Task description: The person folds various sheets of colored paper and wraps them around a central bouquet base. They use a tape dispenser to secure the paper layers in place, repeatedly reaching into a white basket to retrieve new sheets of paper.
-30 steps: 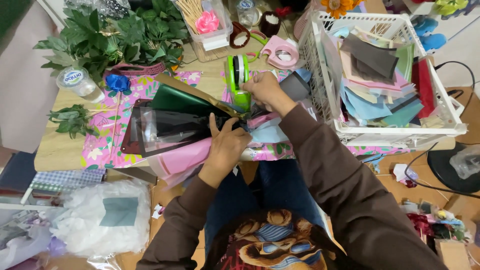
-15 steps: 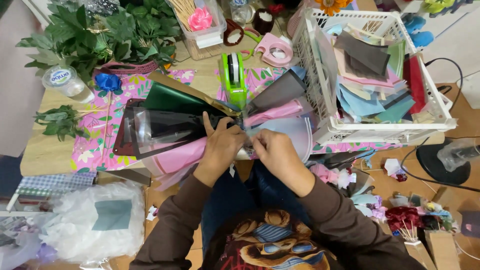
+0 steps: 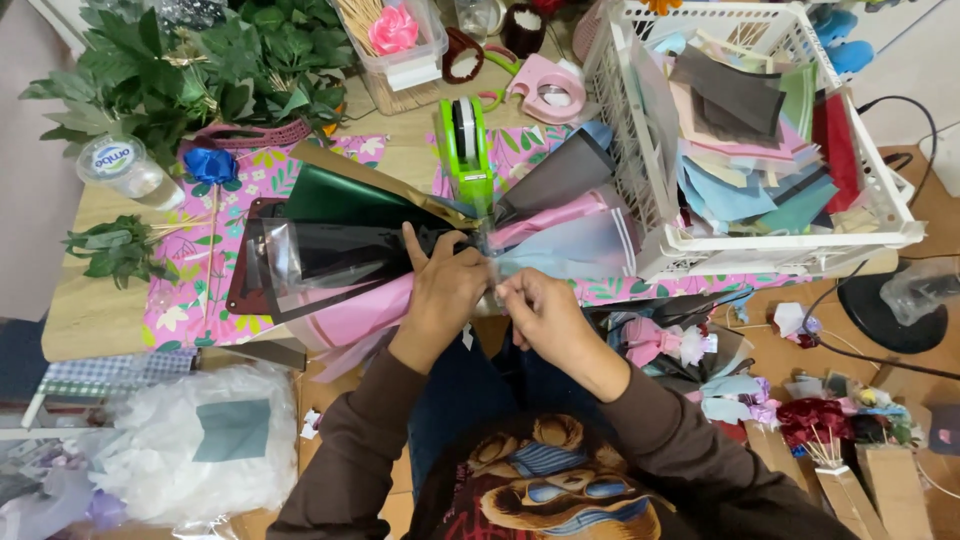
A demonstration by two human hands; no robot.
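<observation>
Wooden worktop (image 3: 400,160) is carrying everything. White plastic basket (image 3: 900,215) of paper sheets is taking the right end, its near corner hanging past the worktop edge. Green foliage (image 3: 190,60) is crowding the far-left corner.

Wrapped bouquet (image 3: 380,250) is lying flat mid-worktop, long axis running left-right: wide dark green and clear-film mouth pointing left, pink and pale-blue paper tails fanning right toward the basket. Its pinched neck is sitting at the near edge, just beside the green tape dispenser (image 3: 463,140).

Room: basket is blocking the right, dispenser and clutter blocking the far side, open space only toward the near edge and lap.

Left hand (image 3: 445,290) is clamping around the neck, fingers wrapped over the film. Right hand (image 3: 535,305) is close beside it, fingertips pinching at the same neck; what it's pinching is too small to tell.

Versus a second ago: right hand has come back from the dispenser to the neck. Bouquet and left hand are staying put.
</observation>
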